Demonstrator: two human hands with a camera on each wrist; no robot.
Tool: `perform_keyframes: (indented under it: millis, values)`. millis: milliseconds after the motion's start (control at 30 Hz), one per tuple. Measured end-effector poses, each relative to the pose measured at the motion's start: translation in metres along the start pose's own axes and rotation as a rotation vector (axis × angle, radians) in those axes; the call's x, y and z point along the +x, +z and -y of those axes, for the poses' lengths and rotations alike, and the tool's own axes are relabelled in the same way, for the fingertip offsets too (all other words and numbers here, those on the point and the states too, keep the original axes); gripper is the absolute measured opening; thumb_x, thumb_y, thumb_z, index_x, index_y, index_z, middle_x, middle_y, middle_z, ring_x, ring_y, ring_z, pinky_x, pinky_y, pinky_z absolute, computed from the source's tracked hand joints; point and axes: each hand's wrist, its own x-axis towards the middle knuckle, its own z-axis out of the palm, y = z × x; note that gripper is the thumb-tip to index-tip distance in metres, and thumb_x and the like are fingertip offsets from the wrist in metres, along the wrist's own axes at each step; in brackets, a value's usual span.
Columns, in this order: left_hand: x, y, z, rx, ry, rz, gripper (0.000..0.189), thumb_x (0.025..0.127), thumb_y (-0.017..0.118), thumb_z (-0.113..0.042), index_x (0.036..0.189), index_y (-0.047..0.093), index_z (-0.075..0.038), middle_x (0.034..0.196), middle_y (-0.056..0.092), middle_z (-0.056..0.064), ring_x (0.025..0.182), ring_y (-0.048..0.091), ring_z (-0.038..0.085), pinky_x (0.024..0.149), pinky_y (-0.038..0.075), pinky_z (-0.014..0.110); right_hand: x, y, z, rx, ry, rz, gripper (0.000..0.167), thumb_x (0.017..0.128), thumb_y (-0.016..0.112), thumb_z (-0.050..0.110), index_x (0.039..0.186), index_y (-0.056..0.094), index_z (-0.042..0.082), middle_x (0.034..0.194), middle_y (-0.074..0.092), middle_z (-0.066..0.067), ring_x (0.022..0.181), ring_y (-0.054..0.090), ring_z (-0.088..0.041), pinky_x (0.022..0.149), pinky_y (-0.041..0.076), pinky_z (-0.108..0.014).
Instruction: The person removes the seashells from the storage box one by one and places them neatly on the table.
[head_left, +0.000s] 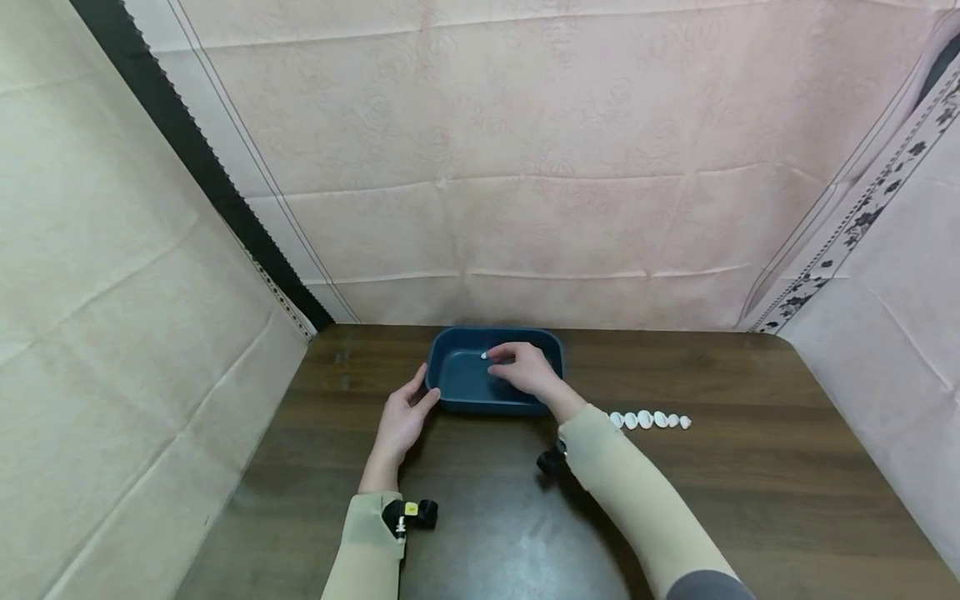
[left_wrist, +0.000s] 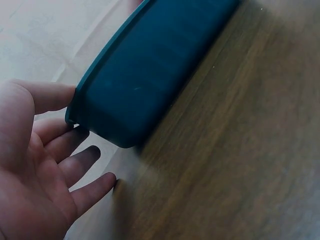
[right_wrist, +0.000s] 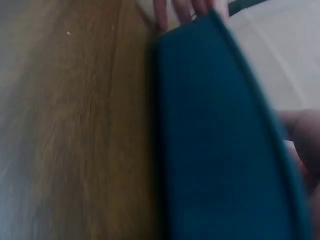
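A dark blue rectangular tray (head_left: 495,408) with rounded corners and raised walls stands at the table's far side. My left hand (head_left: 402,421) pinches its near left corner. In the left wrist view the thumb (left_wrist: 55,96) lies on the rim, while the lower fingers (left_wrist: 95,187) spread free below. Reaching over the tray from the right, my right hand (head_left: 525,367) has its thumb and index finger parted. A small white piece (head_left: 483,356) shows right at the index fingertip; I cannot tell whether it is held. The tray's outer wall (right_wrist: 215,125) hides most of that hand in the right wrist view.
A row of several small white round pieces (head_left: 645,419) lies on the brown wooden table (head_left: 480,533), right of the tray and partly behind my right forearm. Pale patterned cloth (head_left: 562,167) hangs behind the table and at both sides. Each wrist carries a black camera mount.
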Motion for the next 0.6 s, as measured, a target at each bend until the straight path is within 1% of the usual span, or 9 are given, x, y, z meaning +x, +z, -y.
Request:
perform_keyframes:
  millis: [67,133,267,400,600]
  values:
    - [0.000,0.000,0.001,0.000,-0.001,0.001,0.062,0.108,0.066,-0.026,0.165,0.043,-0.018,0.168,0.042,0.010,0.152,0.042,0.033,0.124,0.033,0.052,0.010,0.009,-0.004,-0.022,0.041,-0.024,0.032,0.103,0.073,0.013,0.134,0.074,0.005,0.131,0.072,-0.013,0.116,0.067,-0.027,0.103,0.056,-0.047]
    - [0.000,0.000,0.001,0.000,-0.004,0.001,0.062,0.108,0.066,-0.025,0.165,0.043,-0.018,0.168,0.042,0.011,0.152,0.042,0.033,0.124,0.033,0.053,0.018,0.016,-0.007,-0.059,0.064,-0.043,0.033,0.102,0.073,0.012,0.135,0.073,0.004,0.131,0.072,-0.013,0.119,0.066,-0.029,0.105,0.054,-0.048]
    - [-0.001,-0.001,0.002,0.000,-0.004,-0.001,0.061,0.108,0.066,-0.024,0.165,0.044,-0.017,0.167,0.043,0.011,0.152,0.043,0.033,0.124,0.033,0.053,0.028,0.025,-0.009,-0.130,0.071,-0.062,0.036,0.103,0.073,0.013,0.138,0.071,0.005,0.133,0.070,-0.015,0.124,0.064,-0.032,0.108,0.052,-0.050]
    - [0.000,-0.002,0.001,0.016,0.010,-0.006,0.061,0.107,0.067,-0.025,0.164,0.046,-0.018,0.165,0.045,0.011,0.150,0.045,0.033,0.123,0.035,0.053,0.032,0.028,-0.007,-0.179,0.072,-0.067,0.035,0.104,0.071,0.013,0.139,0.071,0.006,0.134,0.069,-0.017,0.124,0.063,-0.033,0.106,0.052,-0.051]
    - [0.001,-0.002,0.001,0.029,0.019,-0.013,0.061,0.107,0.068,-0.024,0.164,0.046,-0.017,0.165,0.045,0.013,0.150,0.045,0.035,0.123,0.036,0.053,0.034,0.028,-0.008,-0.233,0.060,-0.071,0.025,0.105,0.071,0.013,0.127,0.078,0.007,0.131,0.072,-0.012,0.123,0.065,-0.031,0.106,0.053,-0.048]
